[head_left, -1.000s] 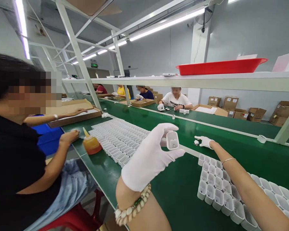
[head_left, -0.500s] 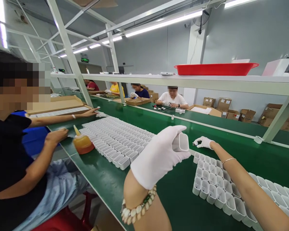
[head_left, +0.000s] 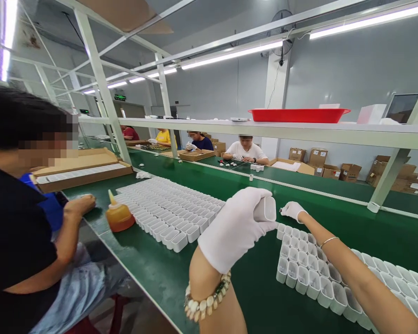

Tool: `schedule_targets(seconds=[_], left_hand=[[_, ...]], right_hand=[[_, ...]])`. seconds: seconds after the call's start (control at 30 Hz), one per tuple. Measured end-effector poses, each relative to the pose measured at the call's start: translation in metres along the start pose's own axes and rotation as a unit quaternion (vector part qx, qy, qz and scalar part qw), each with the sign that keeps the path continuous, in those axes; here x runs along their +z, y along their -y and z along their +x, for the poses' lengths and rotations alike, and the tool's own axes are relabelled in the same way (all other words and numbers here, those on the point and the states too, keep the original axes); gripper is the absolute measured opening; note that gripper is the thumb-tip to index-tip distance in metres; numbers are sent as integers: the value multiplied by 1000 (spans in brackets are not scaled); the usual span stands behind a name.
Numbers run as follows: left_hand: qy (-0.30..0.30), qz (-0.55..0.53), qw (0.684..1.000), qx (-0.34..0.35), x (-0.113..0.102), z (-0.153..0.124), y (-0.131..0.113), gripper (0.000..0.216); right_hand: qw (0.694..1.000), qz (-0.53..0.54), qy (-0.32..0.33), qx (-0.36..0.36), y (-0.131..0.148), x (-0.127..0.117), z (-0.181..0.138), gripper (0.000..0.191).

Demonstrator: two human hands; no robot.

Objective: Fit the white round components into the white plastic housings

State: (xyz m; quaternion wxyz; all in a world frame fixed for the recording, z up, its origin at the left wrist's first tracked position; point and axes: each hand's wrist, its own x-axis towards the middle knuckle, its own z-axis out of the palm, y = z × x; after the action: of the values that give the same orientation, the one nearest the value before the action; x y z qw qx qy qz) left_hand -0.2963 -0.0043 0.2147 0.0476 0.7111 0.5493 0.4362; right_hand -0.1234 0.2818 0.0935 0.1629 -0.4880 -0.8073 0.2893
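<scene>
My left hand (head_left: 235, 227), in a white glove, is closed around a small white rectangular plastic case (head_left: 270, 208). The case is tilted, its open end facing right and towards me. Just to the right, over the green table, my gloved right hand (head_left: 293, 210) is closed in a pinch. A tiny dark part (head_left: 281, 211) shows at its fingertips, too small to name. Below my right arm stand rows of open white cases (head_left: 313, 283), some with something dark inside. A larger block of similar cases (head_left: 174, 208) lies to the left of my left hand.
An amber squeeze bottle (head_left: 118, 218) stands near the table's left edge. A co-worker (head_left: 17, 232) sits at left beside a cardboard box (head_left: 87, 178) of white pieces. A shelf (head_left: 299, 133) with a red tray (head_left: 299, 116) spans ahead. Other people work across the table.
The co-worker's outstretched arm at left has drawn back from the table. My view has shifted slightly. My left hand keeps the case, and my right hand stays close to it with the tiny part.
</scene>
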Motion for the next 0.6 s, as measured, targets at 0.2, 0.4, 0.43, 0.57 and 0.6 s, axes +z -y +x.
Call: schedule_targets(seconds=[0.2, 0.4, 0.43, 0.57, 0.6], left_hand=[[-19, 8, 996, 82, 8, 9, -6, 35], [9, 3, 972, 235, 24, 19, -23, 31], [14, 3, 967, 253, 27, 21, -26, 33], [49, 0, 950, 307, 43, 28, -39, 39], [58, -6, 945, 321, 46, 29, -41, 41]], right_hand=[[979, 155, -50, -124, 44, -40, -64, 31], [928, 330, -73, -157, 81, -67, -206, 42], [921, 343, -88, -160, 83, -66, -227, 42], [907, 377, -117, -148, 79, -56, -273, 44], [907, 373, -137, -138, 76, -54, -276, 45]])
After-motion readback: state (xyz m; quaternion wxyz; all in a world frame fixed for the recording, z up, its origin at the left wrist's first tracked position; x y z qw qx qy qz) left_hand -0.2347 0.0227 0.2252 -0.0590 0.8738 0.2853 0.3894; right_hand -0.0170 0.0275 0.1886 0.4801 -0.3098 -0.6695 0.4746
